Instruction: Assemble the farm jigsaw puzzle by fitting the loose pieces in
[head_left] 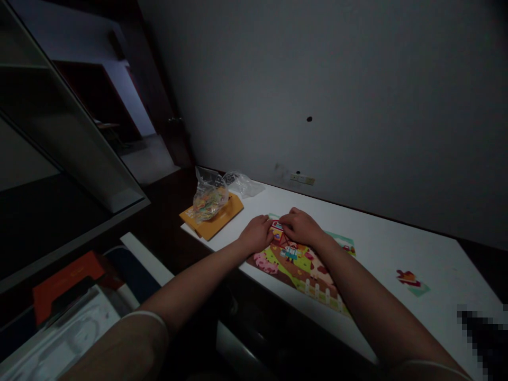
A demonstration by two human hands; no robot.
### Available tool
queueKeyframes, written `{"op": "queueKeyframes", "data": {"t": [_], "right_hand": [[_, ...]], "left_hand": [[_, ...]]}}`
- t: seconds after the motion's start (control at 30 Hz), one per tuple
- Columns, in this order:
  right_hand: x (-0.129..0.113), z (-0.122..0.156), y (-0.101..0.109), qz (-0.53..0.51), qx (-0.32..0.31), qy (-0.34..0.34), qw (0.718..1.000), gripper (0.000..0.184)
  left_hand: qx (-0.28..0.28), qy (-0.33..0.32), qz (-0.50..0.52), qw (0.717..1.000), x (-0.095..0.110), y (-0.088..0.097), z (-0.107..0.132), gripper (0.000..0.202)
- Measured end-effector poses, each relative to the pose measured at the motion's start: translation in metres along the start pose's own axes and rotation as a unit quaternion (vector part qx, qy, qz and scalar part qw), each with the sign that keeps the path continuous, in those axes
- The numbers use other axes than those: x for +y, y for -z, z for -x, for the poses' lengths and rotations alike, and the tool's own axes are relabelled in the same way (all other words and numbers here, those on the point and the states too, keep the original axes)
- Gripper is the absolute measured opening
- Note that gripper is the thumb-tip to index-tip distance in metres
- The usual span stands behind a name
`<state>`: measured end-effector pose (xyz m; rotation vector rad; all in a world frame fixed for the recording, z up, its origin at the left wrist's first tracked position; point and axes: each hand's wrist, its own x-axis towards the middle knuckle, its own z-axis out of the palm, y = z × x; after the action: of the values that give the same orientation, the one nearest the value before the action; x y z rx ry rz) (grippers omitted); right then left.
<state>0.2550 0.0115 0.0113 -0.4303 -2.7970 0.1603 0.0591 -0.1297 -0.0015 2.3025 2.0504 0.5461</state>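
A colourful farm-scene jigsaw puzzle (304, 267) lies flat on the white table (381, 248), near its front edge. My left hand (257, 233) rests on the puzzle's far left corner, fingers curled down onto it. Right beside it, my right hand (299, 226) presses on the same upper part of the puzzle, fingertips almost meeting the left hand's. Whether a loose piece sits under the fingers is hidden. One separate puzzle piece (411, 281) lies alone on the table, well to the right of both hands.
An orange box (216, 222) sits at the table's left end with a clear plastic bag of puzzle pieces (209, 200) on it; another crumpled bag (244, 184) lies behind. A grey wall backs the table. Shelving and orange and white items stand at lower left.
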Motion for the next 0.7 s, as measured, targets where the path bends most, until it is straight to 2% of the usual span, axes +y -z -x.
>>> {"op": "queueKeyframes", "data": {"t": [0.13, 0.43, 0.6, 0.7], "right_hand": [[0.000, 0.000, 0.001, 0.007, -0.004, 0.014, 1.000, 0.020], [0.003, 0.002, 0.000, 0.010, -0.009, -0.002, 1.000, 0.023], [0.005, 0.001, -0.001, 0.008, -0.011, -0.015, 1.000, 0.023], [0.006, 0.003, 0.005, 0.022, 0.000, -0.017, 1.000, 0.024]], "left_hand": [[-0.005, -0.015, -0.020, 1.000, -0.002, -0.003, 0.000, 0.042], [-0.050, 0.016, -0.013, 0.999, -0.007, -0.011, -0.002, 0.056], [-0.055, 0.032, -0.009, 0.998, -0.008, -0.011, -0.002, 0.059], [-0.058, 0.032, -0.004, 0.998, -0.009, -0.010, -0.002, 0.059]]}}
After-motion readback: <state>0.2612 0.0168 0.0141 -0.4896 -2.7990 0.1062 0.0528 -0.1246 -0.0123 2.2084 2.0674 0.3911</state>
